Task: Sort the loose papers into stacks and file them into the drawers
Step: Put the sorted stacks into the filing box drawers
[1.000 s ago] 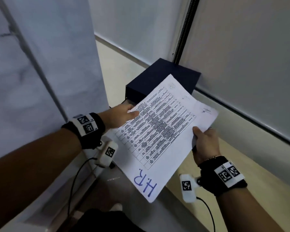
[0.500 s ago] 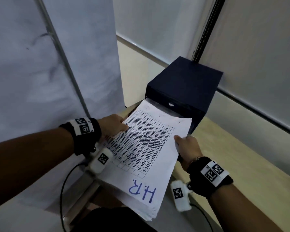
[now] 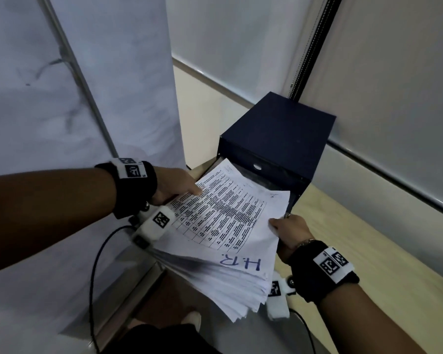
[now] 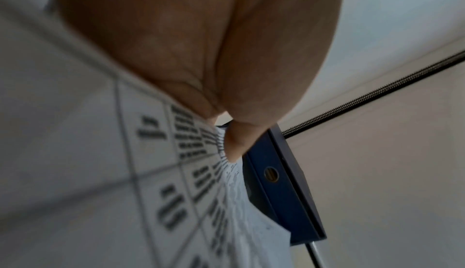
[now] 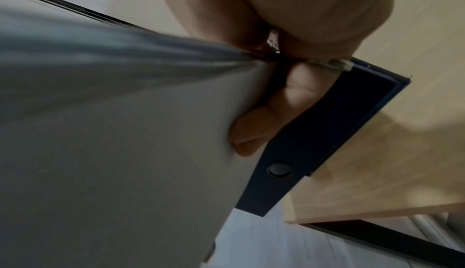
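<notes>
A thick stack of printed papers [image 3: 228, 226], its top sheet marked "H.R." in blue, is held tilted in front of a dark blue drawer box [image 3: 279, 134]. The stack's far edge lies at the box's open lower slot. My left hand [image 3: 174, 185] grips the stack's left edge, thumb on top of the print [image 4: 234, 145]. My right hand [image 3: 289, 231] grips the right edge, thumb on top. In the right wrist view its fingers [image 5: 254, 129] curl under the stack [image 5: 125, 133], next to a drawer front [image 5: 302, 153] with a round button.
The box stands on a light wooden desk [image 3: 368, 251] against a grey wall. A white partition with a metal pole [image 3: 82, 80] rises close on the left. A black chain cord [image 3: 315, 44] hangs behind the box. Below the stack are a dark floor and a shoe [image 3: 189, 319].
The stack has dropped lower and its far edge has moved forward, from over the box's top down to the open slot. Both hands kept their grip.
</notes>
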Demonstrator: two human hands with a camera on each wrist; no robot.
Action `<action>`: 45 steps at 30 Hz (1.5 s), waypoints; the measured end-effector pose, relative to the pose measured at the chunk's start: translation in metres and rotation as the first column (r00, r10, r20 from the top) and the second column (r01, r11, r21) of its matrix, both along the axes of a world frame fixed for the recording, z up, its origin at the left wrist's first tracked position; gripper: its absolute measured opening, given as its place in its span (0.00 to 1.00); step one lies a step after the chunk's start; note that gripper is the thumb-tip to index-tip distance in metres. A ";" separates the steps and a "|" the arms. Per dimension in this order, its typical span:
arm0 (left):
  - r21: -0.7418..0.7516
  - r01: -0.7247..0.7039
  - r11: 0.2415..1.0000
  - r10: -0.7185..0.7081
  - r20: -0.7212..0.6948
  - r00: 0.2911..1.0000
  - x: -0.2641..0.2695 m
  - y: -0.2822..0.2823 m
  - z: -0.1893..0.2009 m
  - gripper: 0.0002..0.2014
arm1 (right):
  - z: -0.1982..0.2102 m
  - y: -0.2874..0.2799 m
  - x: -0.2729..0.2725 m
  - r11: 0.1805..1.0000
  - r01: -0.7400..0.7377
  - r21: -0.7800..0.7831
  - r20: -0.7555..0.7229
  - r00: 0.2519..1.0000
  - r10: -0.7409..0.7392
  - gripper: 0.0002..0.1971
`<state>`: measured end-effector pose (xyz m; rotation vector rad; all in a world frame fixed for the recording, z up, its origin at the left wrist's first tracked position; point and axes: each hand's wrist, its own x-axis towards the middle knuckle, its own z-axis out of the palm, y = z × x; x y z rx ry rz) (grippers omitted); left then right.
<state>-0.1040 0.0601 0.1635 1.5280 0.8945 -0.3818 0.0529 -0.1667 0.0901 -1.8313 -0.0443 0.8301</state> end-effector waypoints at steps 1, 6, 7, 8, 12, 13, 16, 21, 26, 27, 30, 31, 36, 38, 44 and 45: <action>-0.049 0.038 0.998 -0.039 -0.007 0.999 -0.002 0.001 -0.001 0.12 | 0.000 0.000 0.002 0.999 -0.033 0.020 0.001 0.999 0.033 0.11; -0.147 0.044 0.988 -0.044 0.004 0.999 -0.002 0.004 -0.014 0.14 | -0.001 -0.009 0.009 0.997 0.022 0.068 0.020 1.000 -0.023 0.04; -0.165 0.038 0.986 -0.039 -0.001 0.999 -0.001 -0.001 -0.016 0.15 | -0.002 -0.011 0.009 0.997 0.004 0.071 0.040 0.999 -0.007 0.04; -0.176 0.039 0.984 -0.040 -0.005 0.999 0.000 -0.006 -0.018 0.15 | -0.001 -0.015 0.009 0.998 -0.008 0.069 0.061 0.998 0.004 0.09; -0.189 0.050 0.981 -0.043 0.040 0.998 0.001 -0.025 -0.023 0.15 | 0.008 -0.036 0.008 0.983 -0.056 0.175 0.067 0.997 0.045 0.13; -0.192 0.063 0.979 -0.050 0.074 0.996 0.001 -0.030 -0.023 0.15 | 0.009 -0.043 0.009 0.981 -0.058 0.185 0.071 0.996 0.045 0.15; -0.160 0.089 0.983 -0.057 0.197 0.979 0.004 -0.044 -0.026 0.15 | 0.018 -0.061 0.014 0.967 -0.045 0.251 0.049 0.998 0.033 0.18; 0.080 0.068 0.994 -0.096 0.423 0.901 0.021 -0.055 -0.019 0.25 | 0.046 -0.077 0.026 0.905 0.003 0.426 0.000 1.000 -0.003 0.18; 0.112 0.000 0.994 -0.067 0.587 0.807 0.056 -0.080 -0.013 0.23 | 0.056 -0.102 0.032 0.896 0.044 0.441 0.084 0.992 -0.090 0.14; 0.174 -0.001 0.985 -0.106 0.604 0.790 0.068 -0.089 -0.014 0.23 | 0.057 -0.109 0.037 0.900 0.061 0.431 0.129 0.983 -0.128 0.14; 0.312 -0.057 0.948 -0.157 0.619 0.769 0.105 -0.119 -0.016 0.22 | 0.058 -0.134 0.054 0.864 0.123 0.488 0.222 0.940 -0.259 0.15; 0.344 -0.082 0.935 -0.165 0.628 0.760 0.117 -0.130 -0.015 0.23 | 0.059 -0.142 0.058 0.839 0.142 0.525 0.230 0.926 -0.301 0.15; 0.315 -0.165 0.935 -0.099 0.675 0.731 0.158 -0.186 -0.041 0.17 | 0.036 -0.177 0.065 0.829 0.248 0.502 0.296 0.851 -0.434 0.15; 0.282 -0.212 0.936 -0.047 0.695 0.717 0.166 -0.201 -0.061 0.17 | 0.016 -0.190 0.070 0.839 0.313 0.445 0.339 0.808 -0.482 0.21; 0.356 -0.143 0.924 -0.076 0.534 0.842 0.170 -0.229 -0.108 0.15 | -0.025 -0.199 0.061 0.874 0.394 0.284 0.447 0.752 -0.484 0.12; 0.356 -0.115 0.927 -0.082 0.493 0.866 0.171 -0.231 -0.115 0.16 | -0.033 -0.199 0.061 0.871 0.421 0.253 0.446 0.748 -0.491 0.12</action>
